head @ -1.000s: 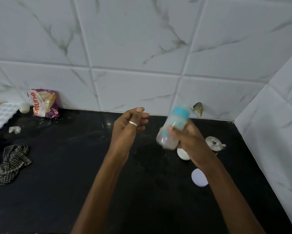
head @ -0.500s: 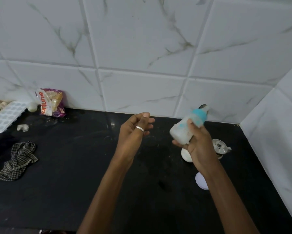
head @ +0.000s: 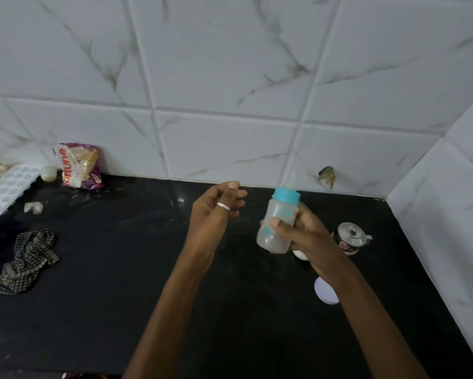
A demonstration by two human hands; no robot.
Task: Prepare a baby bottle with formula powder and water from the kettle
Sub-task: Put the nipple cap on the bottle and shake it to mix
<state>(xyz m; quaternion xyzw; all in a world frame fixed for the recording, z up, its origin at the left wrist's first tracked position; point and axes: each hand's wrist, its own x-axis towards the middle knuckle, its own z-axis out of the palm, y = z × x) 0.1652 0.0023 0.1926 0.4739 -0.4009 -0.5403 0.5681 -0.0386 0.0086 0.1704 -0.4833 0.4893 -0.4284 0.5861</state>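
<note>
Right hand (head: pixel 309 239) grips capped baby bottle (head: pixel 277 225) above black counter (head: pixel 120 283); left hand (head: pixel 216 212) loosely curled, holding nothing.

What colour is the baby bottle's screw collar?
Turquoise blue; the collar shows clearly in the head view.

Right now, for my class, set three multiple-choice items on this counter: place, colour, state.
1. Where is the steel kettle? A. right end of the counter B. beside the ice tray C. on the checked cloth
2. Colour of the collar on the baby bottle? A. pink B. blue C. green
3. The right hand? A. flat on counter B. holding cloth C. grips the bottle
Key: 1 A, it stands near the right wall. 2 B, the collar is blue. 3 C, it wraps the bottle.
</note>
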